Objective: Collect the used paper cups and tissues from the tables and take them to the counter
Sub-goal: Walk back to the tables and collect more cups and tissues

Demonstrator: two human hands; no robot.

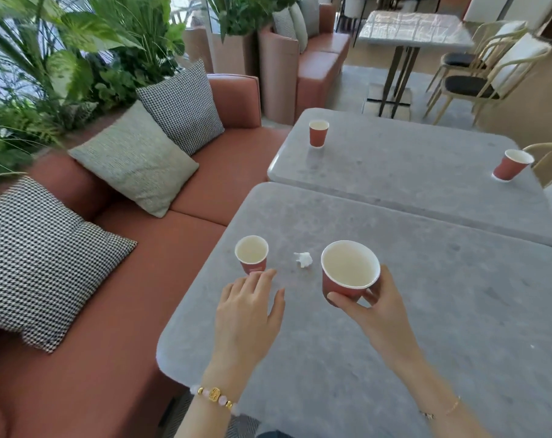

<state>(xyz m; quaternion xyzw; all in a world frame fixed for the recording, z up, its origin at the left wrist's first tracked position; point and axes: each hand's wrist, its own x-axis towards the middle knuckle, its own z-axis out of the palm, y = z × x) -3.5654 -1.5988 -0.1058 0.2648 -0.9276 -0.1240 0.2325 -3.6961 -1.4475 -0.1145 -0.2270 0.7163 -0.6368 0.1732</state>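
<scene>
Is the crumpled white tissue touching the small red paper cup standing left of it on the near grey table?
Apart. The head view shows bare tabletop between the crumpled white tissue and the small red paper cup.

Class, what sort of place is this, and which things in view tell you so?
Most likely a café or lounge seating area: paper cups stand on grey tables, a long terracotta sofa with cushions runs alongside, and another table with chairs stands beyond.
</scene>
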